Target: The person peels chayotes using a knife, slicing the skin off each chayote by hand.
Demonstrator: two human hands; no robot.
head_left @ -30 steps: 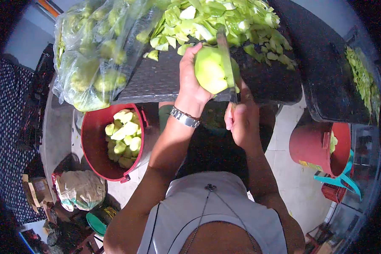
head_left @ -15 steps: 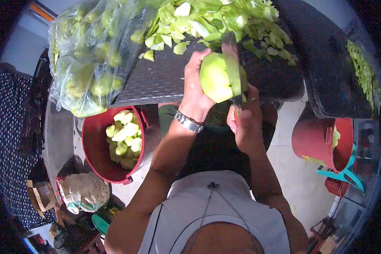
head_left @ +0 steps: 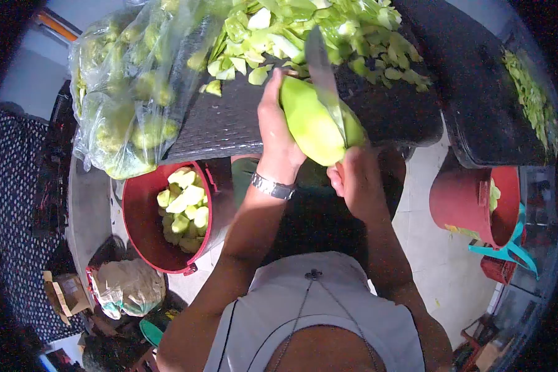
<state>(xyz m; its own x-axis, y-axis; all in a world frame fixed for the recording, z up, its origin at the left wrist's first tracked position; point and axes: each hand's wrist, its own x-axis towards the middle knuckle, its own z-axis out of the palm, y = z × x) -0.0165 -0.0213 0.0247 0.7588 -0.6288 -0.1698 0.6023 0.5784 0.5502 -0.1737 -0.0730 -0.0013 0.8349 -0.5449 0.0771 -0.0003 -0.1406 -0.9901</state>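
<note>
In the head view my left hand [head_left: 276,127], with a metal watch at the wrist, grips a pale green chayote [head_left: 309,121] from its left side, the thumb pointing up. My right hand [head_left: 361,181] is closed around the handle of a knife [head_left: 319,65]. The broad blade points up and away from me and lies against the right side of the chayote, where a darker strip shows. Most of the handle is hidden by my fingers. Beyond both hands spreads a heap of green peelings [head_left: 291,31] on the dark woven tabletop [head_left: 220,127].
A clear plastic bag [head_left: 124,93] of chayotes stands at the table's left. Below it, a red bucket [head_left: 136,239] holds peeled pieces. Another red bucket [head_left: 459,198] stands at right, beside a teal plastic object [head_left: 508,251]. A second dark surface [head_left: 483,93] bears more peelings.
The chayote has tilted, its lower end now toward my right hand. The knife's blade has swung up and left, and my left hand has shifted slightly left.
</note>
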